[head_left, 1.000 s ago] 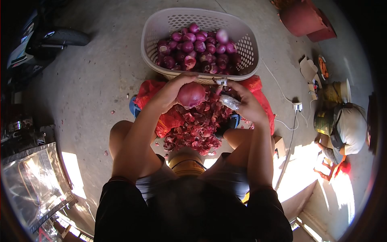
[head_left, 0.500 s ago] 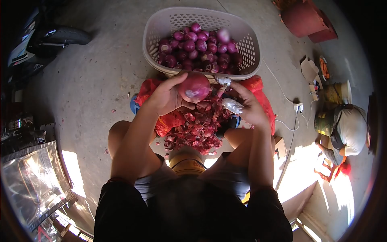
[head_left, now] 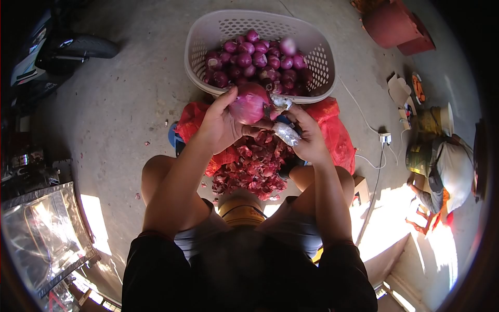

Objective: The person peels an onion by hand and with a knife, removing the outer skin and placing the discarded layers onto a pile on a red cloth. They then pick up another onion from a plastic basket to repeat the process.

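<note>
My left hand [head_left: 221, 122] is closed around a large red onion [head_left: 248, 104], held up just in front of the basket. My right hand [head_left: 306, 135] has silvery wrapping on its thumb [head_left: 286, 134] and on one finger [head_left: 281, 102]. Its fingertips grip the onion's right side, where a dark bit of skin shows. Beneath both hands lies a heap of loose onion skins [head_left: 249, 174] on the floor between my feet. Several peeled-looking purple onions [head_left: 246, 59] fill the bottom of a pale perforated plastic basket [head_left: 200, 34].
Red mesh sacks [head_left: 335, 138] lie by the basket's near side. A white cable with a plug [head_left: 384, 138] runs along the floor at right. Farther right, a person [head_left: 451, 174] bends near buckets [head_left: 436, 119]. A motorbike wheel [head_left: 86, 46] stands at upper left.
The onion has turned in my left hand and risen slightly. My right hand has moved left, bringing its wrapped fingers against the onion.
</note>
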`<state>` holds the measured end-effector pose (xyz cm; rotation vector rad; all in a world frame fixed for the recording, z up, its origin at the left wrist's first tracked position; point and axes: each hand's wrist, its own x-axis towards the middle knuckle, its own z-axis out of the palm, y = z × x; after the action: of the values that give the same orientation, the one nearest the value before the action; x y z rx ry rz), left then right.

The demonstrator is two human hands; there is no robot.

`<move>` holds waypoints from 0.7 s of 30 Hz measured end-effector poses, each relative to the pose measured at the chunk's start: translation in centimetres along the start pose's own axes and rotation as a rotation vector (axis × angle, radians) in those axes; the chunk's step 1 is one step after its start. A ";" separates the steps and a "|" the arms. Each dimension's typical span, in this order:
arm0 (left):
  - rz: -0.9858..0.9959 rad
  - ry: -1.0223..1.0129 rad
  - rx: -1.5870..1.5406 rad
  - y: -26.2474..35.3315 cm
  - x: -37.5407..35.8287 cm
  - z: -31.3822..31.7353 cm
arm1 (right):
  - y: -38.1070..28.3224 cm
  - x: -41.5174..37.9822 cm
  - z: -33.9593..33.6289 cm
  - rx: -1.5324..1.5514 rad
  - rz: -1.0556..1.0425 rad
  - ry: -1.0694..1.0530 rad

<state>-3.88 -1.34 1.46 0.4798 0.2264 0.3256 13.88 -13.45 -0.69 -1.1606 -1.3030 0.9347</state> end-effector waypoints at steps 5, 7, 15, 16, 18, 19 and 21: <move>0.021 0.167 0.033 -0.7 -0.2 -0.4 | -0.9 0.1 0.3 -0.060 0.041 0.012; 0.014 0.174 0.039 -0.7 -0.2 -0.4 | -0.8 0.0 0.3 -0.093 0.045 0.019; 0.004 0.042 -0.062 -0.3 -0.1 -0.7 | -0.5 1.1 0.9 -0.091 -0.184 0.065; 0.012 0.160 -0.068 -0.2 -0.2 0.1 | -0.3 1.3 0.9 -0.085 -0.200 0.080; 0.027 0.395 -0.081 0.0 -0.5 1.9 | -0.5 1.6 0.4 -0.047 -0.071 0.144; 0.030 0.355 -0.081 -0.1 -0.5 1.6 | -0.7 1.7 0.2 -0.028 -0.005 0.177; 0.038 0.276 -0.079 -0.2 -0.5 0.4 | -1.2 1.9 -0.1 0.088 0.026 0.146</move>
<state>-4.17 -1.86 1.74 0.3601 0.4712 0.4361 14.02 -11.90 0.90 -1.1572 -1.1212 0.8999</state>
